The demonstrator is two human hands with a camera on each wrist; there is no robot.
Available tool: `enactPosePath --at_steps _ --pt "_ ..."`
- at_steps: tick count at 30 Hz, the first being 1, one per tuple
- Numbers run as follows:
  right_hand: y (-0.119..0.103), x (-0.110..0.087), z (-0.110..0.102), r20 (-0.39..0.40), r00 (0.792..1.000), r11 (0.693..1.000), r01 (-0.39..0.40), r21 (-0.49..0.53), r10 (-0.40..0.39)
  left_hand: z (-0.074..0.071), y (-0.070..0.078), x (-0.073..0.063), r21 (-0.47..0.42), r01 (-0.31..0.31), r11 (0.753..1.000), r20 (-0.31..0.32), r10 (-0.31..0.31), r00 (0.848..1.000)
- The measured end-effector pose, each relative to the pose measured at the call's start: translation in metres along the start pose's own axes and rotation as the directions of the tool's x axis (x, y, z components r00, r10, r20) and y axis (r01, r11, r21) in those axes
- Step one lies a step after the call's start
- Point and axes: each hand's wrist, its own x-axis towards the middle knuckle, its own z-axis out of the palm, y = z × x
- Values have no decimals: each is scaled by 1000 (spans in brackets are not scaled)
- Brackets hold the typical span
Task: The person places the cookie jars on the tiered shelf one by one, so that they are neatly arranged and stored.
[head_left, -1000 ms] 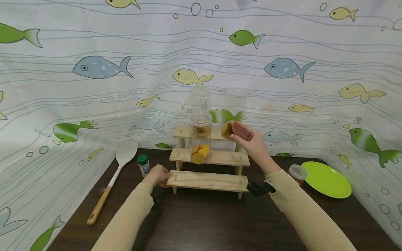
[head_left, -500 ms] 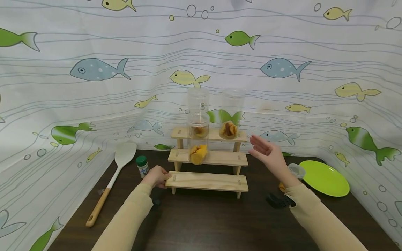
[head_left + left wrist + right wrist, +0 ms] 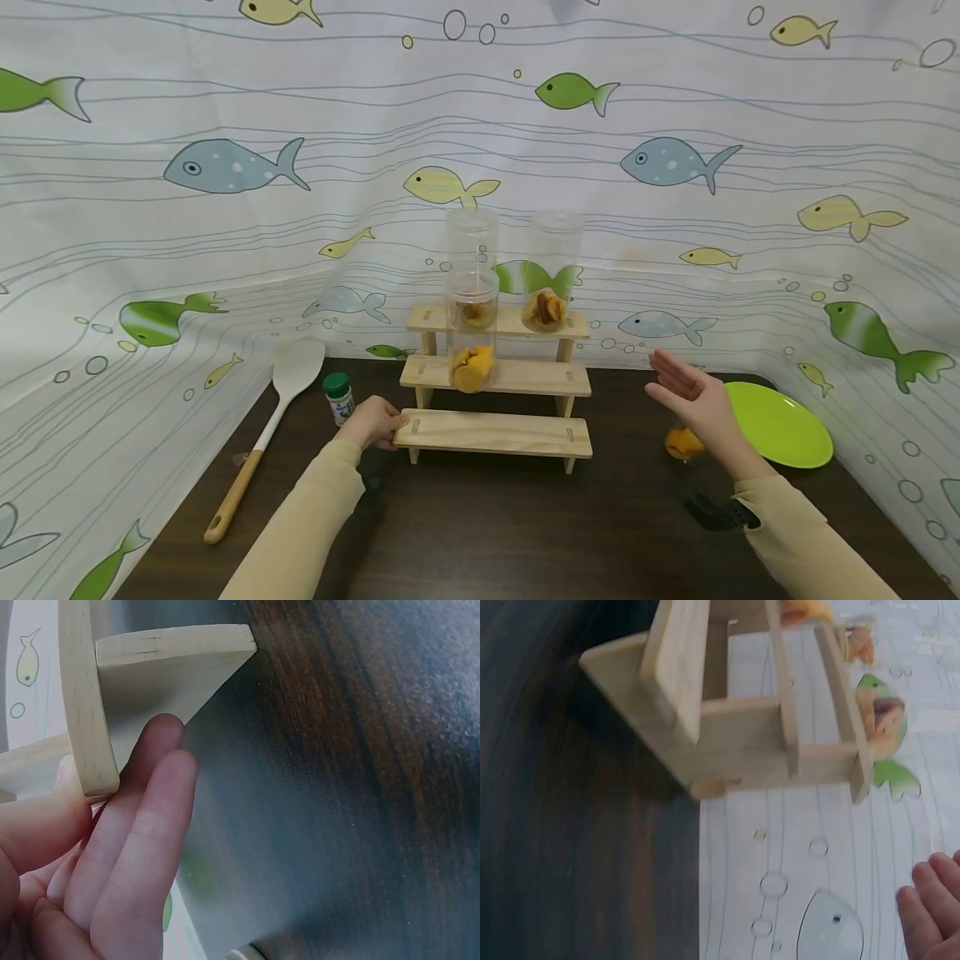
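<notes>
My left hand [image 3: 372, 423] grips the left end of the lowest board of a three-step wooden display stand [image 3: 491, 432]; in the left wrist view the thumb lies on one side of the board [image 3: 86, 712] and fingers [image 3: 154, 817] reach under it. On the top step, a clear jar with brown pieces [image 3: 546, 308] stands at the right and another clear jar [image 3: 472, 237] at the left. In front of that one, a jar with orange-yellow pieces [image 3: 471, 368] sits on the middle step. Holding nothing, my right hand [image 3: 701, 408] hovers right of the stand, partly hiding a jar with orange contents [image 3: 682, 443].
A lime-green plate [image 3: 787, 429] lies at the right on the dark table [image 3: 487, 533]. To the left are a white spatula with a wooden handle [image 3: 281, 425] and a small green-capped bottle [image 3: 340, 398]. A fish-patterned sheet [image 3: 420, 100] hangs behind.
My right hand has let go of the jar with brown pieces on the top step and moved right and down toward the jar by the plate. The left hand keeps its grip.
</notes>
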Motion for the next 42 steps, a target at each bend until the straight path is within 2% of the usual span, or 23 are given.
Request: enactPosePath --at_steps 6,10,15,24,29,34,42 --pt "8 -11 -23 -105 994 994 -52 -99 41 0 1 -2 -2 -15 1000 -3 15 1000" --pt "19 -21 -37 -129 989 982 -95 -164 74 -1 2 -3 -7 -13 1000 -2 13 1000" --pt "33 -32 -47 -154 977 967 -177 -183 150 -2 0 -3 3 -15 1000 -3 15 1000" --pt "50 -41 -54 -189 963 948 -233 -217 193 -3 -3 -1 -13 -15 1000 3 15 1000" --pt "62 -41 -54 -164 948 926 -304 -224 272 -2 -3 -1 -12 -13 1000 0 13 1000" --pt "65 -41 -52 -149 931 896 -362 -256 333 0 -1 -4 -7 -42 999 11 42 999" --pt "64 -42 -50 -165 917 902 -390 -184 363 2 -1 0 -5 -31 1000 8 31 999"
